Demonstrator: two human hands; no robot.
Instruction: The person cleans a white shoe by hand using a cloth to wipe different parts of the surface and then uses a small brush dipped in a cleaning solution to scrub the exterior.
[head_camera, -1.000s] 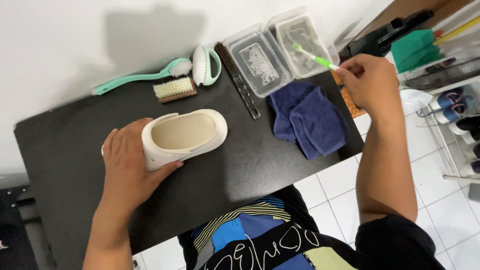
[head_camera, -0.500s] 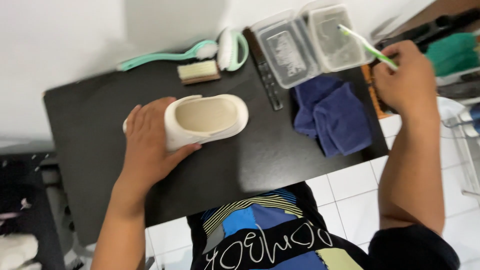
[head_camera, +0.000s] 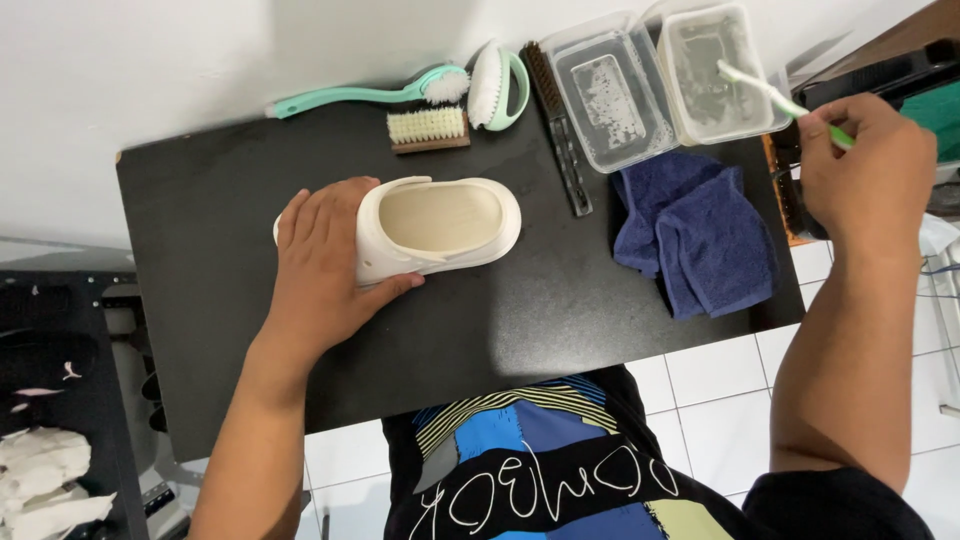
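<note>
Head view: a black table (head_camera: 250, 200) is seen from above; at its middle a cream clog (head_camera: 440, 225) lies on its sole, its heel end clasped by the left hand (head_camera: 325, 265); right of it a blue towel (head_camera: 700, 235) is spread; at the far right two clear tubs (head_camera: 660, 80) stand side by side; a green toothbrush (head_camera: 785, 100) is pinched in the right hand (head_camera: 865, 175), its head dipped into the right tub. Scrubbing is judged not yet begun; wetting is under way. Against the earlier frame, the brush head has been lowered into the tub; the clog is unmoved.
</note>
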